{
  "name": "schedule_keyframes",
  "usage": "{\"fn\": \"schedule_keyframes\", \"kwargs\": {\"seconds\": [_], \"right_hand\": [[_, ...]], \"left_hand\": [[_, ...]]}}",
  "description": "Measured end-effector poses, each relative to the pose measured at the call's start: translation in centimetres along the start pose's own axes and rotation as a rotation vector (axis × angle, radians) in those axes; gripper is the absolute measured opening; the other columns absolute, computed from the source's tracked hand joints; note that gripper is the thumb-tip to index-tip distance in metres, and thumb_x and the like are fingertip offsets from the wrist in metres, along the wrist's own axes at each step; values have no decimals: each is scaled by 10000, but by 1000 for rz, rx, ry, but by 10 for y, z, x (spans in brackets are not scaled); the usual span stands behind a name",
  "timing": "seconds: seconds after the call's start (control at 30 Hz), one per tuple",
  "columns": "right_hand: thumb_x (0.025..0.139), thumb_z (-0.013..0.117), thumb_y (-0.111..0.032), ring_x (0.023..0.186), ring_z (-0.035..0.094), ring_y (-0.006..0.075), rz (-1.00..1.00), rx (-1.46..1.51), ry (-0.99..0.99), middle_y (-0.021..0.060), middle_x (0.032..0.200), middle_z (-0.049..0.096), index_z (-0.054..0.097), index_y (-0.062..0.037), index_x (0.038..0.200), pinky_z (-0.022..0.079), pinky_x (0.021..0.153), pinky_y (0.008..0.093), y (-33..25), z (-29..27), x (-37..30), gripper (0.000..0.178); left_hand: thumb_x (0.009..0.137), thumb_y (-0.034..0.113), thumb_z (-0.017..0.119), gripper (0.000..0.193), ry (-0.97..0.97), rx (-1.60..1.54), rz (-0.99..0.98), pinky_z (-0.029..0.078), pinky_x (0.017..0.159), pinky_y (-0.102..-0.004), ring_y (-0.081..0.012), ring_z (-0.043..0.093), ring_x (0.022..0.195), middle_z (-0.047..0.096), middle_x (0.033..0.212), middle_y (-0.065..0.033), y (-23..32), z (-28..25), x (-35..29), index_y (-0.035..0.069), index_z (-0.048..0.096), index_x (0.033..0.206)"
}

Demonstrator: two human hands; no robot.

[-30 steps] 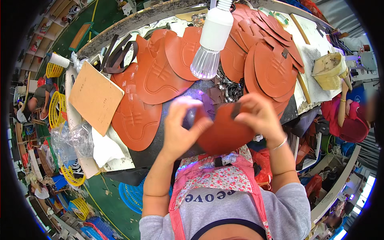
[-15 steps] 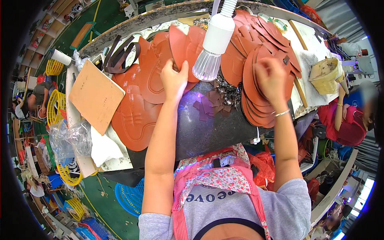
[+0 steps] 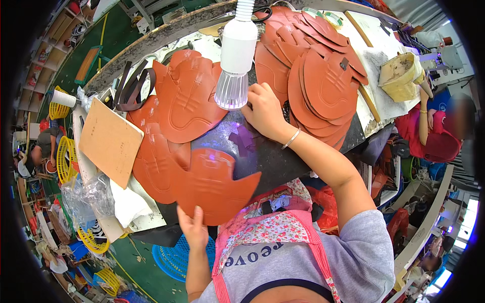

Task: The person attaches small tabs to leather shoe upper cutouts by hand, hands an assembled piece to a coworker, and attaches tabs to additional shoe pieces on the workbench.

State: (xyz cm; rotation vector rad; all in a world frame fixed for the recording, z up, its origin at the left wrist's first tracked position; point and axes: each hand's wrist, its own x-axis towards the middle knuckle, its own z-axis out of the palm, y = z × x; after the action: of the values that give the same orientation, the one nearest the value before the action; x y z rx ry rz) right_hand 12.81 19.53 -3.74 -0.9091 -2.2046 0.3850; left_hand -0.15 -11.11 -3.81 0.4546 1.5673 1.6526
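From here I see a tan board at left. Lower centre-left, the left hand grasps the bottom edge of a reddish-brown leather piece. Beside the lamp, near centre, the right hand curls; I can't tell whether it grips anything. Upper right lies a leather stack.

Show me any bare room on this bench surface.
Black mat lies bare between the held leather piece and right forearm, right of the dark scraps. Crowded: left, under overlapping leather pieces; right, under the leather stack.
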Motion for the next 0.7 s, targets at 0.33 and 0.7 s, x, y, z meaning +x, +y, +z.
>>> {"fn": "schedule_keyframes", "kwargs": {"seconds": [0.33,0.7], "right_hand": [[900,534,-32,765,589,94,653,1032,-281,91,908,613,538,49,1049,484,670,222,-23,-48,-31,170],[786,673,-14,686,552,73,547,756,-588,32,861,576,637,11,876,452,597,201,-43,-57,-89,100]], "left_hand": [[647,260,791,706,-114,1198,572,277,986,-464,-362,350,1169,410,1247,-154,27,58,38,13,459,1220],[532,323,840,583,-427,1243,361,284,859,-423,-273,406,1043,506,1012,-73,30,72,66,65,531,953]]}}
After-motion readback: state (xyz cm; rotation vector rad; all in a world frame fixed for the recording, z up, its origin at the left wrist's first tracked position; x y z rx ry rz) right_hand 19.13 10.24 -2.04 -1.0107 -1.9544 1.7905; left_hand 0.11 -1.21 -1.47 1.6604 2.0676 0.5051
